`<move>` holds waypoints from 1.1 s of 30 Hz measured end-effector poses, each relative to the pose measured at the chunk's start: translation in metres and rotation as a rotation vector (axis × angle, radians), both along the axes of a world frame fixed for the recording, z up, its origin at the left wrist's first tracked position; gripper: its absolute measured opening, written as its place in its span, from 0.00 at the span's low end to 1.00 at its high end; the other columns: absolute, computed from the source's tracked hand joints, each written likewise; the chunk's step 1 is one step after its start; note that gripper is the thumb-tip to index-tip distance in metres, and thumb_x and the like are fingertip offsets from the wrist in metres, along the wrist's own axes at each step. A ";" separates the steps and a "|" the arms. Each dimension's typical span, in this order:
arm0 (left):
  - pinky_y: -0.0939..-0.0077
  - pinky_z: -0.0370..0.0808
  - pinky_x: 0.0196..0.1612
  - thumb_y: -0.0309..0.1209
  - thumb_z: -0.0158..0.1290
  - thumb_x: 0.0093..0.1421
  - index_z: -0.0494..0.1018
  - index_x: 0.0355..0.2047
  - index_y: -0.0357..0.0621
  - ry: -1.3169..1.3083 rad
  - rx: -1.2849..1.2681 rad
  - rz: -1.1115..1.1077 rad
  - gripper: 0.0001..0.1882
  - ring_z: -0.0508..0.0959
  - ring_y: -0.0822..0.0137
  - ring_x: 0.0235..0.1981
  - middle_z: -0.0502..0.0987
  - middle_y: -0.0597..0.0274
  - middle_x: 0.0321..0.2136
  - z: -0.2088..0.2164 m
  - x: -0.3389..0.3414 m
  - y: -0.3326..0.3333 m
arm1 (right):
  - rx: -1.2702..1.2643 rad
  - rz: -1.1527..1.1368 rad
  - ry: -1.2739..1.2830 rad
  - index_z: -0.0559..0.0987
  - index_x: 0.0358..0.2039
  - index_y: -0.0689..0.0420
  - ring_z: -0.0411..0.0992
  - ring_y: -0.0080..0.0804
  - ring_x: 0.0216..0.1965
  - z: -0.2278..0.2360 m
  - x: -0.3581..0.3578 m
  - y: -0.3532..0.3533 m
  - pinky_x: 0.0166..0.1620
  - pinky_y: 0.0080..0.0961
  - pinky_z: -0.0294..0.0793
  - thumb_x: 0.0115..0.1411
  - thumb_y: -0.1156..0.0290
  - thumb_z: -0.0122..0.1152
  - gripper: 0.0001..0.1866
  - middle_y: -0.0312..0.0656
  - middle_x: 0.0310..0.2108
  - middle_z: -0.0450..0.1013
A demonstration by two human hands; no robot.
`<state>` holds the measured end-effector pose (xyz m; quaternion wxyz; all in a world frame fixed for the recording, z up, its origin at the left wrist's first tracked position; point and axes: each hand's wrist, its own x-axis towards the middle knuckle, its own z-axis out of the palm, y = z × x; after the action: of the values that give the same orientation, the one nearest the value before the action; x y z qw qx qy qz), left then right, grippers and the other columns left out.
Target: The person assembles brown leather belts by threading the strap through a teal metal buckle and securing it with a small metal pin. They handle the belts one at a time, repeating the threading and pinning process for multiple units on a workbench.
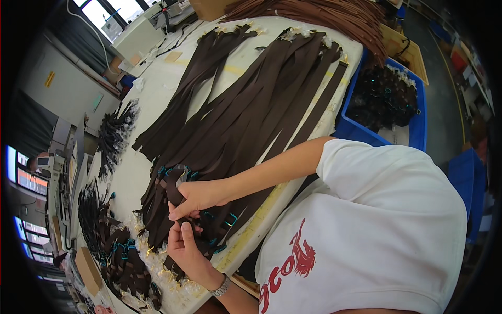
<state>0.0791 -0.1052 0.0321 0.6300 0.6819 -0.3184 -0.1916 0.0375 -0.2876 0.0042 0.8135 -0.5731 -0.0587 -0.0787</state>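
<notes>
My left hand (pixel 189 257), with a metal wristwatch (pixel 221 287) at its wrist, pinches a dark brown strap with thumb and fingers. Just above it, my right hand (pixel 201 196) grips the same strap (pixel 173 189), which bends in a loop over the fingers. The fingertips of the two hands nearly meet. Beneath them lie more brown straps with teal buckles (pixel 230 220). Long flat brown straps (pixel 251 104) spread away across the table toward its far end, some with gold-coloured metal ends. What the fingers cover on the strap is hidden.
The white table (pixel 151 104) also carries bundles of thin black strips (pixel 112 138) and buckled straps (pixel 125 261). A blue bin (pixel 418 125) full of dark pieces stands beside the table. Brown cord-like strips (pixel 324 21) are heaped at the far end.
</notes>
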 end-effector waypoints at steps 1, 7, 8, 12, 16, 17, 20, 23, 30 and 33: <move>0.79 0.71 0.39 0.35 0.57 0.73 0.78 0.40 0.31 0.009 -0.020 0.016 0.15 0.74 0.75 0.32 0.79 0.63 0.31 0.001 -0.004 -0.002 | -0.005 -0.005 -0.008 0.83 0.31 0.62 0.65 0.19 0.20 0.001 0.000 0.002 0.26 0.21 0.65 0.64 0.63 0.71 0.14 0.33 0.20 0.72; 0.80 0.71 0.36 0.32 0.58 0.71 0.78 0.38 0.31 0.037 -0.060 0.037 0.12 0.74 0.75 0.29 0.79 0.63 0.28 -0.006 0.001 0.003 | -0.019 -0.035 -0.019 0.82 0.32 0.61 0.68 0.20 0.24 -0.005 0.004 0.004 0.30 0.22 0.68 0.67 0.63 0.67 0.14 0.34 0.24 0.74; 0.81 0.71 0.36 0.30 0.58 0.71 0.78 0.38 0.30 0.056 -0.083 0.037 0.11 0.75 0.74 0.29 0.79 0.63 0.28 -0.007 0.003 0.005 | 0.021 -0.051 0.008 0.82 0.34 0.61 0.69 0.19 0.27 -0.007 0.004 0.006 0.32 0.21 0.69 0.69 0.60 0.64 0.15 0.33 0.26 0.75; 0.79 0.70 0.35 0.30 0.58 0.71 0.77 0.36 0.31 0.036 0.042 -0.097 0.11 0.73 0.74 0.27 0.77 0.64 0.28 -0.008 0.002 0.009 | 0.328 0.012 0.162 0.81 0.36 0.59 0.72 0.23 0.35 -0.005 0.005 0.005 0.42 0.25 0.73 0.76 0.53 0.53 0.22 0.34 0.32 0.75; 0.79 0.70 0.33 0.29 0.59 0.70 0.77 0.37 0.30 0.070 -0.009 -0.090 0.10 0.72 0.74 0.26 0.77 0.64 0.28 -0.015 0.001 0.000 | 0.259 0.029 -0.022 0.80 0.33 0.59 0.76 0.30 0.39 -0.002 -0.005 0.024 0.39 0.32 0.76 0.77 0.52 0.48 0.25 0.43 0.36 0.81; 0.79 0.70 0.33 0.29 0.59 0.70 0.77 0.38 0.30 0.094 -0.042 -0.076 0.10 0.72 0.74 0.26 0.77 0.64 0.28 -0.020 0.004 -0.001 | 0.278 0.010 -0.020 0.80 0.33 0.60 0.75 0.30 0.42 -0.002 -0.006 0.027 0.35 0.29 0.75 0.78 0.50 0.47 0.27 0.47 0.40 0.82; 0.80 0.70 0.32 0.29 0.59 0.70 0.78 0.41 0.29 0.089 -0.133 -0.002 0.11 0.72 0.75 0.26 0.76 0.65 0.28 -0.022 0.002 -0.007 | 0.384 0.063 0.004 0.80 0.34 0.61 0.76 0.29 0.42 -0.001 -0.015 0.033 0.32 0.26 0.74 0.78 0.48 0.47 0.29 0.47 0.43 0.82; 0.80 0.71 0.32 0.29 0.59 0.71 0.79 0.47 0.27 0.049 -0.182 0.119 0.13 0.72 0.75 0.26 0.78 0.65 0.30 -0.016 -0.010 -0.021 | 0.344 0.033 -0.013 0.80 0.35 0.60 0.74 0.28 0.39 -0.005 -0.016 0.034 0.30 0.25 0.71 0.77 0.47 0.47 0.28 0.44 0.45 0.81; 0.79 0.75 0.35 0.20 0.56 0.69 0.77 0.52 0.22 -0.126 0.058 -0.017 0.14 0.75 0.77 0.29 0.79 0.63 0.37 -0.012 -0.005 -0.011 | 0.356 0.085 0.129 0.80 0.36 0.58 0.68 0.26 0.32 -0.024 -0.010 0.019 0.29 0.30 0.67 0.76 0.48 0.51 0.25 0.35 0.34 0.74; 0.80 0.70 0.31 0.21 0.59 0.68 0.78 0.42 0.24 -0.373 0.190 0.040 0.08 0.72 0.78 0.26 0.78 0.64 0.31 -0.010 0.000 -0.003 | 0.193 0.026 0.220 0.81 0.37 0.58 0.68 0.25 0.37 -0.006 -0.012 0.021 0.39 0.31 0.69 0.76 0.49 0.53 0.23 0.35 0.37 0.75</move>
<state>0.0789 -0.1080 0.0218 0.4968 0.7681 -0.3962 -0.0788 0.0258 -0.2668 -0.0019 0.8673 -0.4967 0.0311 -0.0103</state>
